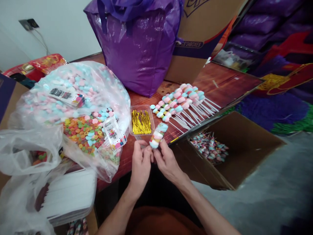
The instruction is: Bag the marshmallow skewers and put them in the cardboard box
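A wrapped marshmallow skewer [158, 134] stands tilted between my hands, its pink, white and blue sweets under clear film with a printed patch. My left hand [141, 161] pinches at the lower end, thumb against fingers. From the other side, my right hand [170, 161] closes round the same end; the stick and the fingertips are partly hidden. Just beyond my hands is a clear plastic tub [142, 134] of gold twist ties [141, 121]. Several unwrapped marshmallow skewers [183, 99] lie in a row to the right, white sticks pointing towards the table edge.
At left, a large clear bag [95, 76] holds marshmallows and gummy rings [81, 132], with printed cards [113, 132] on it. Behind stands a purple bag [137, 52]. An open cardboard box [251, 150] with finished skewers sits below the right edge. White sticks [69, 192] fill a lower-left bag.
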